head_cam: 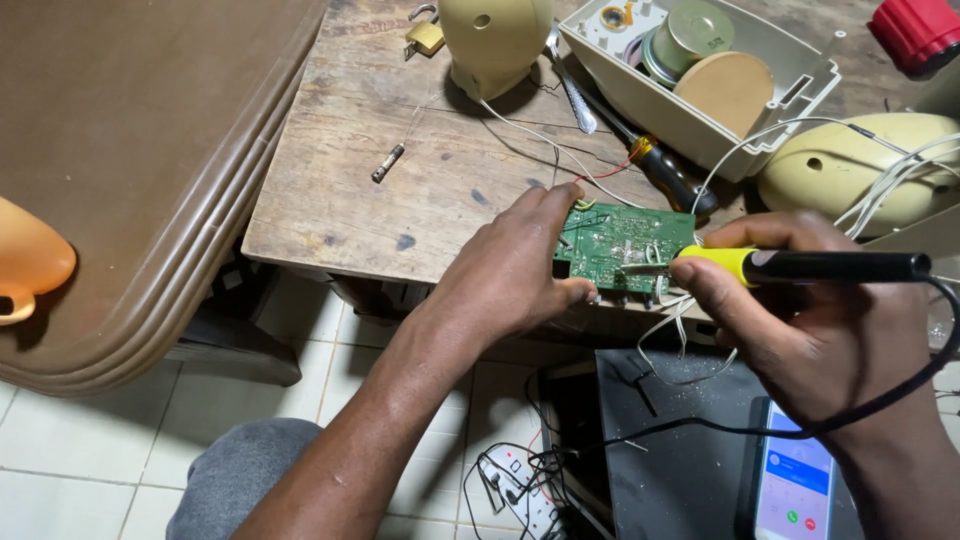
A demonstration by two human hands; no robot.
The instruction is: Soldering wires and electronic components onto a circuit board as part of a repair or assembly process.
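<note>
**Soldering iron on a green circuit board at a wooden bench**

At the far left an orange plastic thing (30,262) sits on a brown table (140,180). Beside the table stands a worn wooden bench (350,200), with a small glass fuse (388,163) lying on it and a brass padlock (425,36) near its back edge, next to a cream rounded shell (495,40).

The left hand (510,275) is closed on the left end of a green circuit board (622,243), thumb below and fingers over the top, holding it at the bench's front edge. White wires (680,330) hang from the board.

The right hand (790,335) is wrapped around a soldering iron (800,265) with a yellow and black handle; its metal tip touches the board's face. A screwdriver (668,172) lies just behind the board, and beyond it an open cream casing (700,115) holds round parts. A second cream shell (850,160) lies at the right. Below, a lit phone (793,480) rests on a dark surface.
</note>
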